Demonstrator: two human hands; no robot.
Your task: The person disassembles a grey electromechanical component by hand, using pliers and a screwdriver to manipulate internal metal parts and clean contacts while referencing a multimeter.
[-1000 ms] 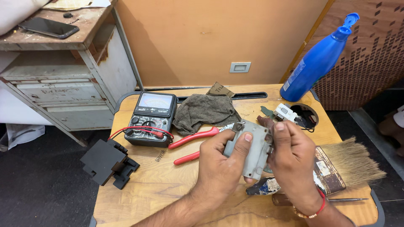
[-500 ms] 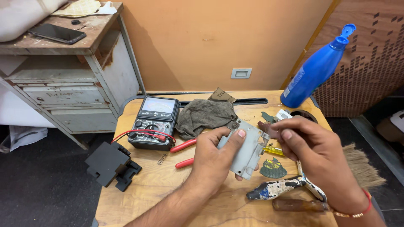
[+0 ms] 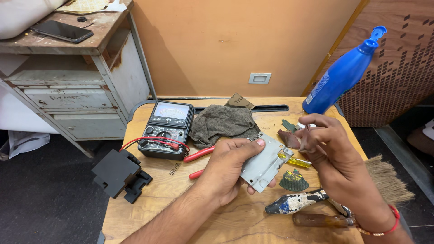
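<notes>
My left hand (image 3: 228,171) grips a flat grey metal plate (image 3: 264,165) by its left edge, a little above the wooden table (image 3: 149,208). To the right of the plate, my right hand (image 3: 334,151) has its fingertips pinched on a small dark brown scrap (image 3: 307,135). A yellow-handled screwdriver (image 3: 296,161) lies just beside the plate's right edge. A brown scrap (image 3: 288,138) and a dark green scrap (image 3: 294,180) lie on the table between my hands.
An analog multimeter (image 3: 166,129) with red leads, a grey cloth (image 3: 221,122) and red-handled pliers (image 3: 199,156) sit at left. Paint-stained pliers (image 3: 296,202), a brush (image 3: 389,180) and a blue spray bottle (image 3: 339,77) are at right. A black plastic part (image 3: 120,174) overhangs the left edge.
My right hand has come off the metal plate and moved right, pinching a small scrap. My left hand now holds the plate alone, lower and more tilted.
</notes>
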